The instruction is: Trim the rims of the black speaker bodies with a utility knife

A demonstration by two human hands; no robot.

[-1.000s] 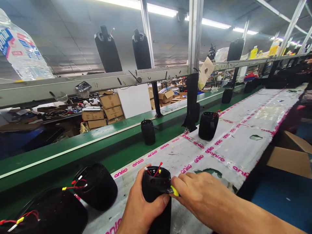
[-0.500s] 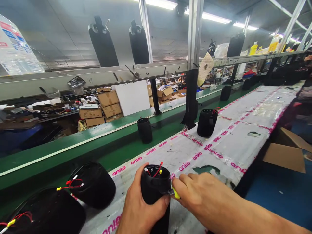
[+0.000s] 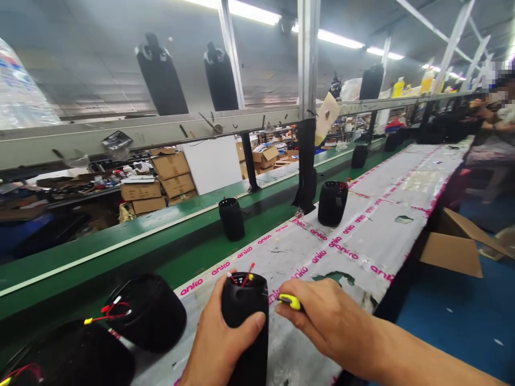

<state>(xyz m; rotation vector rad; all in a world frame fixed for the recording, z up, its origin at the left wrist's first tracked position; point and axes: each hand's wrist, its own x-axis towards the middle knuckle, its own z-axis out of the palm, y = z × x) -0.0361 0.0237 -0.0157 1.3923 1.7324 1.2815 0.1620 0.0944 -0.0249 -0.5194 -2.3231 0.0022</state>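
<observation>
My left hand (image 3: 225,332) is wrapped around a black cylindrical speaker housing (image 3: 247,332), its thumb across the front. The housing stands upright with its open end up; red wires with white and yellow connectors poke out of it. Just right of its rim, my right hand (image 3: 325,316) is closed on a yellow-handled utility knife (image 3: 290,301). The dark tip of the knife points left at the housing, with a small gap between them. At the left, a similar black housing (image 3: 148,311) lies tilted, red wires at its opening, and a larger-looking black one (image 3: 68,356) is nearer to me.
A worktop covered with anko-printed sheeting (image 3: 306,241) runs away to the right beside a green conveyor (image 3: 193,225). More black housings stand on the worktop (image 3: 333,203) and conveyor (image 3: 232,219). A metal post (image 3: 308,64) rises beyond. An open carton (image 3: 450,252) sits at right; a person is at far right.
My right hand with the knife has moved off the housing's rim, leaving a gap. My left hand still holds the housing. The view has shifted slightly to the right.
</observation>
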